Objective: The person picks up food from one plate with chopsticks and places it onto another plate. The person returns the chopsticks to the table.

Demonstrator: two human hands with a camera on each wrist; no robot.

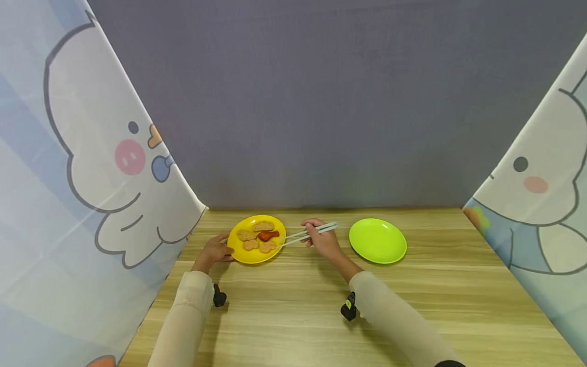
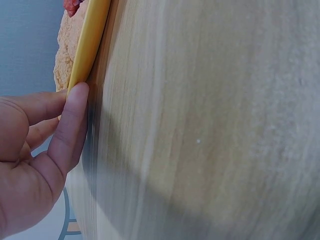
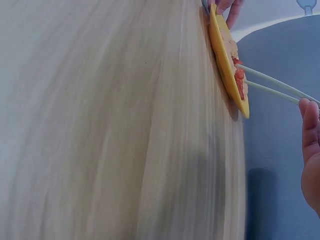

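A yellow plate [image 1: 254, 259] lies on the table, bearing a reddish-brown chicken drumstick [image 1: 267, 236] and several golden fried chicken pieces [image 1: 263, 226]. My left hand [image 1: 215, 251] pinches the plate's left rim; the left wrist view shows thumb and fingers on the yellow edge [image 2: 93, 37]. Two pale chopsticks [image 1: 293, 241] are held in my right hand [image 1: 323, 242], to the right of the plate. Their tips reach over its right side, close to the drumstick [image 3: 239, 82]. Whether the tips touch it, I cannot tell.
To the right of my right hand, a bright green plate [image 1: 377, 241] rests on the wood-grain table [image 1: 284, 316] with nothing on it. A grey backdrop [image 1: 293, 127] rises behind the table. Cartoon-printed sheets [image 1: 101, 188] stand along both sides.
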